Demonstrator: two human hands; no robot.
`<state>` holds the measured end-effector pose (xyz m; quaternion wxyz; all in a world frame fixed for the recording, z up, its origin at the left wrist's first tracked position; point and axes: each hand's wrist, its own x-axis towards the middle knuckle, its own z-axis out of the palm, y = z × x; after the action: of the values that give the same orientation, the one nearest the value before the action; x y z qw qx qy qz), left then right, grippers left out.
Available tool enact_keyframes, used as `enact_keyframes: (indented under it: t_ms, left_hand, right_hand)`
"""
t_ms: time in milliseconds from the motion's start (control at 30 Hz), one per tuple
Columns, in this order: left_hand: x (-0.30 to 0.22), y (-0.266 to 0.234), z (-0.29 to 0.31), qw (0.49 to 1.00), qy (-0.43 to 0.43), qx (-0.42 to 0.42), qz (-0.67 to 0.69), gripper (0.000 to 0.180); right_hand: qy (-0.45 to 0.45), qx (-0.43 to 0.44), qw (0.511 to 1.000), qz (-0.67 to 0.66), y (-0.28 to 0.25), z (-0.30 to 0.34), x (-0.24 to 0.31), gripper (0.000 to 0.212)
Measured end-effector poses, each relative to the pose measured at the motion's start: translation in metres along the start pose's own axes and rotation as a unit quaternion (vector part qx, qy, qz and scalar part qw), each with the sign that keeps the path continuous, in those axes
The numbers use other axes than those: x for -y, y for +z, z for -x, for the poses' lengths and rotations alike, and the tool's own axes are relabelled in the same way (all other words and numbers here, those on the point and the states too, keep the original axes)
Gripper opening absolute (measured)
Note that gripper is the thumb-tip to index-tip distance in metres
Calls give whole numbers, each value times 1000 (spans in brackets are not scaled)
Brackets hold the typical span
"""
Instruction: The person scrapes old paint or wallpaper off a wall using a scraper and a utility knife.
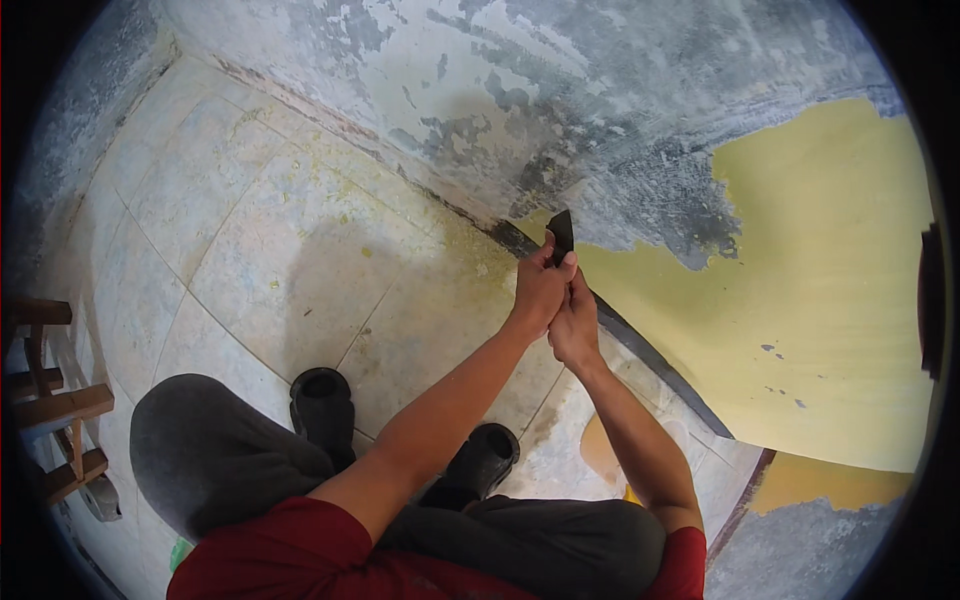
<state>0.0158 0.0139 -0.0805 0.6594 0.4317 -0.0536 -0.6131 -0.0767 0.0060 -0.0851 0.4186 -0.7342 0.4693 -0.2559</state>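
A dark, flat-bladed scraper (561, 231) points up and away from me, close to the foot of the wall where yellow paint meets bare grey. My left hand (540, 292) is closed round it near the blade, thumb and fingers at its base. Just below and to the right, my right hand (575, 325) is closed on the handle, pressed against the left. Both hands hide the handle. Around the blade, the wall (620, 140) is grey and patchy, with yellow paint (800, 260) still covering the right part.
Yellow paint flakes lie on the pale tiled floor (250, 220). A dark skirting strip (660, 365) runs along the wall's foot. My dark shoes (322, 410) and bent knees are below. A wooden piece of furniture (60, 405) stands at left; a yellowish round object (600, 447) is partly behind my right forearm.
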Motion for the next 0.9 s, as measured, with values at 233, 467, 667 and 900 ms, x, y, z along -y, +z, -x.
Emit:
enact_keyframes:
  t_ms: [233, 467, 667, 900]
  left_hand:
    - [10, 10, -6, 995, 69, -24, 66, 35]
    - [9, 7, -6, 998, 42, -8, 52, 29]
    - [11, 3, -11, 998, 61, -12, -3, 29]
    - [10, 5, -16, 993, 97, -25, 57, 27]
  right_hand:
    - [1, 43, 997, 57, -14, -8, 3, 39]
    - [102, 39, 994, 12, -11, -9, -2, 39]
    - [80, 16, 997, -3, -3, -9, -6, 39]
    - [78, 58, 995, 15, -12, -19, 11, 35]
